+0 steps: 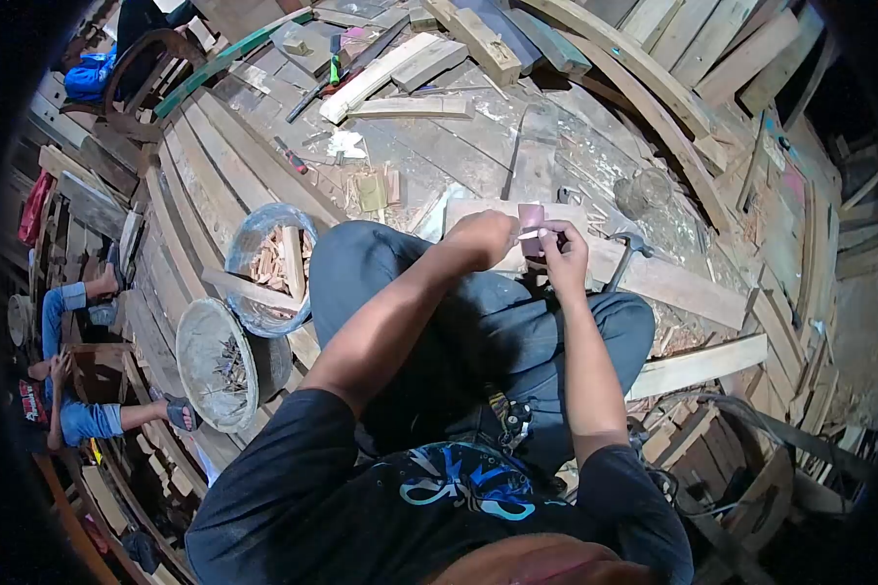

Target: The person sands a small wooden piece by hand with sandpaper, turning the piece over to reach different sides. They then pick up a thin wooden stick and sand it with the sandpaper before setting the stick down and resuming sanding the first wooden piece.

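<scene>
My left hand [483,240] is closed, its fingers wrapped round one end of a small pale stick [529,235]. On the other side, my right hand [566,259] pinches near the stick's other end with thumb and fingertips. A pinkish-brown sheet-like piece [531,216] shows right between the hands, partly covered by the fingers; I cannot tell which hand bears it. Both hands are over my crossed legs, close to a pale wooden plank [683,285]. A claw hammer [630,255] rests across that plank, to the right of my right hand.
Left of my knee stand a clear bucket [236,255] with wood offcuts and a grey basin [187,363] with dark nail-like bits. Ahead lie timber pieces [390,76] and a screwdriver [291,156]. A curved beam [644,97] runs at right. Another person [68,409] sits far left.
</scene>
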`<state>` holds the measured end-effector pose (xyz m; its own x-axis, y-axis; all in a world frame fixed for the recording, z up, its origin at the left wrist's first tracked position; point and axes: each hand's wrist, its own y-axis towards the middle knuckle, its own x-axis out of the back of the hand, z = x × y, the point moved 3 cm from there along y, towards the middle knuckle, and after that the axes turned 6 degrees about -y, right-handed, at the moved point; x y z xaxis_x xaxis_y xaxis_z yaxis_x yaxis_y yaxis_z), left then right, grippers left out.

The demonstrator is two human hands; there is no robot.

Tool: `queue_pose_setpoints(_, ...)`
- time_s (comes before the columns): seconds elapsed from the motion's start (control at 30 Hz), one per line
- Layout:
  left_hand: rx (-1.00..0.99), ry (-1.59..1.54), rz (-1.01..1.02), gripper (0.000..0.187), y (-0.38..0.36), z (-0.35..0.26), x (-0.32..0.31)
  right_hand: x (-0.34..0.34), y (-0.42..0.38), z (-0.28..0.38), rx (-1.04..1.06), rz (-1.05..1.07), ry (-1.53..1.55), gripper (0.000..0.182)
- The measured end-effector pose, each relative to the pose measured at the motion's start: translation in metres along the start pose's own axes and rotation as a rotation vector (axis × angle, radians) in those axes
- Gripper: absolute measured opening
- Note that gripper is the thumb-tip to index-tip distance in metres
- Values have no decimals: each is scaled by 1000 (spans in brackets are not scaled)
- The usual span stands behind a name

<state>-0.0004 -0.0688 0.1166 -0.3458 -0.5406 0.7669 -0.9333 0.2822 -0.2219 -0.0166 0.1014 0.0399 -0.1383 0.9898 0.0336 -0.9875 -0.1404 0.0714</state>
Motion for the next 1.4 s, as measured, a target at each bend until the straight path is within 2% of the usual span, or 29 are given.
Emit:
queue_pose_setpoints(0.07,0,-5,2,18,1,2,-1,0,-1,4,-36,6,6,12)
queue_pose_setpoints(0.1,2,-8,5,18,1,2,-1,0,0,6,43,4,-32,11)
queue_pose_setpoints(0.23,-10,26,12,19,3,0,1,0,1,4,57,-13,-46,10)
queue_pose_setpoints(0.3,-32,33,-7,19,2,1,3,1,6,-4,39,-23,-64,10)
queue_pose_setpoints(0.37,11,59,62,21,2,1,-1,3,2,-15,-44,-19,-2,10)
queue_pose_setpoints(0.4,15,66,71,22,2,-4,5,2,2,-1,25,-26,-49,10)
queue_pose_setpoints(0.57,-7,22,2,24,-2,-1,4,3,1,-3,80,-30,-108,8)
queue_pose_setpoints(0.73,-21,39,-5,23,-6,3,2,5,0,0,33,-32,-101,10)
queue_pose_setpoints(0.87,25,-11,-178,29,-5,9,7,5,-1,-3,66,-57,-65,9)
queue_pose_setpoints(0.9,121,-169,-408,38,-8,4,20,5,-3,-1,51,-66,-66,9)
queue_pose_setpoints(0.93,65,-356,-654,47,-8,6,31,6,-3,7,40,-78,-67,9)
queue_pose_setpoints(1.0,262,-1044,-687,48,-2,20,45,8,-6,13,-26,-81,-57,10)
queue_pose_setpoints(1.1,263,-1422,-419,48,-1,34,51,8,-3,7,35,-88,-69,10)
queue_pose_setpoints(1.2,47,-1123,-561,44,-11,11,52,6,-4,7,68,-84,-69,10)
queue_pose_setpoints(1.23,-25,-986,-533,39,-8,11,45,6,-4,7,79,-79,-79,10)
queue_pose_setpoints(1.33,-255,-274,-413,36,-11,-4,37,6,-6,17,127,-76,-147,10)
queue_pose_setpoints(1.37,-302,-245,-376,32,-11,-6,29,7,-7,18,96,-71,-151,9)
queue_pose_setpoints(1.4,-227,-215,-268,29,-15,-14,28,6,-7,18,67,-66,-154,9)
